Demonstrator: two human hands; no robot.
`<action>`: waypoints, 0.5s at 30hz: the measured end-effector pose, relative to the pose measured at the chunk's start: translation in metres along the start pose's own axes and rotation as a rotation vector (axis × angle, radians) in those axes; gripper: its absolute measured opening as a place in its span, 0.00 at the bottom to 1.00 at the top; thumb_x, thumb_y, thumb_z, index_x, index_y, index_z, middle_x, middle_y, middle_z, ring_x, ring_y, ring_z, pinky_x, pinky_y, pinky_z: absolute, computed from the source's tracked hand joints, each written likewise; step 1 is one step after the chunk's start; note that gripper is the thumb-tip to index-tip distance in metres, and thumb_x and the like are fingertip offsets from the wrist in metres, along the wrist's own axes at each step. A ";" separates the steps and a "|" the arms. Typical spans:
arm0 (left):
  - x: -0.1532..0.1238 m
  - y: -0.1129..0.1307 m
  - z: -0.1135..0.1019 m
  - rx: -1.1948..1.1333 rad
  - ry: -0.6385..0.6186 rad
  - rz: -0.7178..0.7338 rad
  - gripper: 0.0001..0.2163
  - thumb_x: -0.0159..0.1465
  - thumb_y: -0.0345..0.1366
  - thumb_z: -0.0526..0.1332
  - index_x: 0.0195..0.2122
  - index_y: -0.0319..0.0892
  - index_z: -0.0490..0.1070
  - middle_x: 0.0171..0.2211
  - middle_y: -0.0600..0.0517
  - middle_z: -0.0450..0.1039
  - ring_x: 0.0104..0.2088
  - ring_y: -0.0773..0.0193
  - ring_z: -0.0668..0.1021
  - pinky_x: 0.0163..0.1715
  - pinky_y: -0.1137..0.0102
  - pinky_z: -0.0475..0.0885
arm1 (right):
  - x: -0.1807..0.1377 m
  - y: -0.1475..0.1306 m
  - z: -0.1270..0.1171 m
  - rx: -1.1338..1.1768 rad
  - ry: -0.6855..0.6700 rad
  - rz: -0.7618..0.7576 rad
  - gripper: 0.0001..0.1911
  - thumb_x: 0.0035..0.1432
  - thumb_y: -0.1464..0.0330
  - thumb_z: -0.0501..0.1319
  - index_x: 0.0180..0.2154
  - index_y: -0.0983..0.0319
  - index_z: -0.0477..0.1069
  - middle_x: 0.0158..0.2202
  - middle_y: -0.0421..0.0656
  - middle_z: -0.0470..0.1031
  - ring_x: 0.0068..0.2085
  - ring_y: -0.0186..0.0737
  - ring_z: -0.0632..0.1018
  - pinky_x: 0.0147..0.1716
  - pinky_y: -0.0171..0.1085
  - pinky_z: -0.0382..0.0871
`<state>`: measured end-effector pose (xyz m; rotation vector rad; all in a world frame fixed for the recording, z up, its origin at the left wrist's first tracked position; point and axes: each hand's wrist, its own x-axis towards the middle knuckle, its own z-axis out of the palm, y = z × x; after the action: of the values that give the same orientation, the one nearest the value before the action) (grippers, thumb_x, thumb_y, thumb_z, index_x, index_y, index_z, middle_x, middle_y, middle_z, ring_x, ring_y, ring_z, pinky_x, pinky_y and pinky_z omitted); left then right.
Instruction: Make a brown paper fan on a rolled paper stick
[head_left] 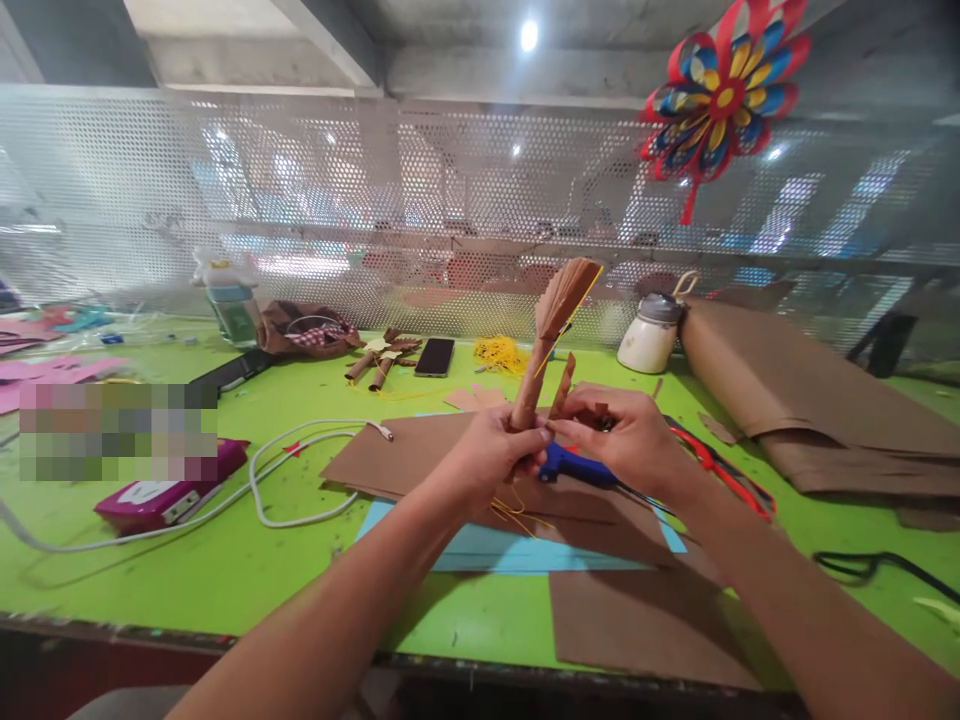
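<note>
My left hand (501, 440) is closed around the lower end of a rolled brown paper stem (530, 385). Its upper part fans out in pleats, with a yellow string along the right edge. My right hand (622, 432) is just to the right, fingers pinched at a narrow brown paper strip (562, 386) with an uneven edge, beside the stem. Below the hands lies a blue glue gun (577, 465), partly hidden by the right hand. Under it are brown paper sheets (420, 460) and light blue sheets (495, 550); loose yellow string ends hang below my left hand.
On the green table are a white cable (259, 480), a purple box (172, 492), two finished-looking paper rolls (380, 372), a phone (435, 357), yellow string (499, 353), a white bottle (648, 335), red-handled scissors (724, 470) and a large brown paper stack (795, 370). A perforated screen stands behind.
</note>
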<state>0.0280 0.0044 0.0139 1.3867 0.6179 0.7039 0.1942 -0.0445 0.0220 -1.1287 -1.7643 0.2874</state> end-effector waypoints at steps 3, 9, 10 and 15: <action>-0.003 0.002 0.003 -0.072 -0.027 0.005 0.10 0.51 0.34 0.63 0.33 0.38 0.66 0.19 0.57 0.65 0.18 0.75 0.66 0.17 0.77 0.55 | -0.001 -0.010 -0.006 0.105 0.045 0.002 0.06 0.54 0.65 0.64 0.30 0.60 0.75 0.32 0.43 0.77 0.35 0.40 0.76 0.35 0.39 0.71; -0.006 0.004 0.007 -0.067 -0.094 -0.051 0.15 0.46 0.29 0.59 0.37 0.38 0.65 0.20 0.55 0.66 0.18 0.72 0.66 0.17 0.76 0.52 | 0.000 -0.020 -0.008 0.213 0.088 0.047 0.03 0.53 0.67 0.65 0.32 0.59 0.76 0.30 0.40 0.77 0.33 0.38 0.76 0.35 0.38 0.73; -0.006 0.005 0.008 -0.071 -0.104 -0.056 0.15 0.45 0.30 0.59 0.37 0.38 0.65 0.20 0.55 0.66 0.18 0.72 0.66 0.17 0.75 0.53 | 0.000 -0.019 -0.007 0.221 0.079 0.047 0.03 0.53 0.67 0.65 0.32 0.59 0.76 0.29 0.40 0.77 0.32 0.37 0.76 0.34 0.38 0.73; -0.008 0.008 0.012 -0.055 -0.124 -0.069 0.16 0.44 0.30 0.59 0.36 0.40 0.62 0.20 0.55 0.67 0.19 0.71 0.67 0.18 0.75 0.56 | 0.000 -0.010 -0.005 0.206 0.080 0.023 0.02 0.53 0.69 0.65 0.30 0.61 0.75 0.29 0.40 0.76 0.31 0.37 0.75 0.32 0.37 0.72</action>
<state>0.0314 -0.0096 0.0225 1.3407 0.5418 0.5712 0.1928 -0.0514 0.0305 -0.9987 -1.6124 0.4223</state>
